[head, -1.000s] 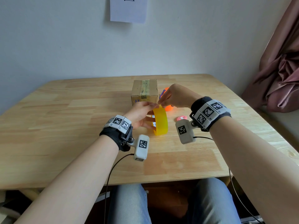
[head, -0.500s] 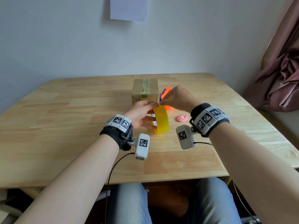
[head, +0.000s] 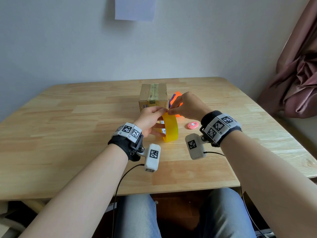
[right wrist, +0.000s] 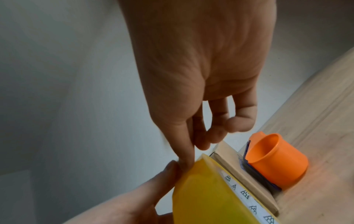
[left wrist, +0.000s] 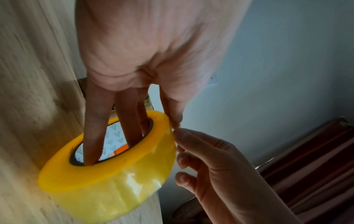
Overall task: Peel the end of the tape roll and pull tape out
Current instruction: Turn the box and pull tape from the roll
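Observation:
A yellow tape roll (head: 170,129) stands on its edge on the wooden table (head: 68,134). My left hand (head: 158,117) grips it, fingers (left wrist: 95,121) pushed through the core and thumb pressed on the top of the roll (left wrist: 107,181). My right hand (head: 172,109) is curled over the roll's top. Its thumb and forefinger tips (right wrist: 186,160) nip at the tape's end on the roll (right wrist: 206,197), right against my left thumb (right wrist: 168,171). The right hand (left wrist: 201,151) keeps its other fingers curled. No lifted strip of tape shows.
A taped cardboard box (head: 153,97) sits just behind the roll. An orange cup (right wrist: 275,159) lies on its side to the box's right with a blue-purple thing beside it. A small pink round object (head: 193,125) lies right of the roll. A curtain (head: 300,83) hangs at the right.
My right hand has shifted slightly at the top of the roll, and its wrist now leaves the pink object uncovered. The roll and left hand have stayed put.

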### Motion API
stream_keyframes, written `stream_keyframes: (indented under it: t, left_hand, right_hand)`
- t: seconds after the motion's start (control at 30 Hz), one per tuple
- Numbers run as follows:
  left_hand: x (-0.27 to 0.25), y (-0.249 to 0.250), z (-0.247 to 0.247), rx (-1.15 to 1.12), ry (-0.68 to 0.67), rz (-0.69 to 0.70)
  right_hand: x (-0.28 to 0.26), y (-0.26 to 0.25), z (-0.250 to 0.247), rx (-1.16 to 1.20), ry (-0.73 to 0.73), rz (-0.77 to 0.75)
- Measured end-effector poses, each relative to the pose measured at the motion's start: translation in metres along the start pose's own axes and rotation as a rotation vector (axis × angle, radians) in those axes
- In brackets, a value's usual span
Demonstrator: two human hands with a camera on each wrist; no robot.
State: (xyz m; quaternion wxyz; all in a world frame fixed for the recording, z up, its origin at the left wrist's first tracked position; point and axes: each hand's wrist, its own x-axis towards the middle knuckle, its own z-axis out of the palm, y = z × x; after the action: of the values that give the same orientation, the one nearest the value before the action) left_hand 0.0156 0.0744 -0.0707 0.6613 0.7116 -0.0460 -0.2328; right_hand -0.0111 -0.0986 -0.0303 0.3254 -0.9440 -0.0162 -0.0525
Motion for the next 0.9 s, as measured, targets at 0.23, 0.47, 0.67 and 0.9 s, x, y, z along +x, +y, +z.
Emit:
stream_keyframes:
  t: [0.23,0.47,0.67,0.9]
  left_hand:
    - [0.001,-0.001,0.0,-0.007,0.018,-0.022]
    - [0.003,0.007,0.003,0.029,0.041,-0.068]
    - [0.003,0.006,0.0,0.051,-0.003,-0.066]
    - [0.003,0.002,-0.006,0.035,-0.047,-0.065]
  right_hand:
    - [-0.005,0.002,0.0,0.09,-0.058,-0.01]
    - [-0.004,0.008,0.001,0.126,-0.107,0.021]
    - [0.001,0.006,0.0,0.149,-0.142,0.131]
    - [0.008,0.005,0.003,0.209,-0.202,0.327]
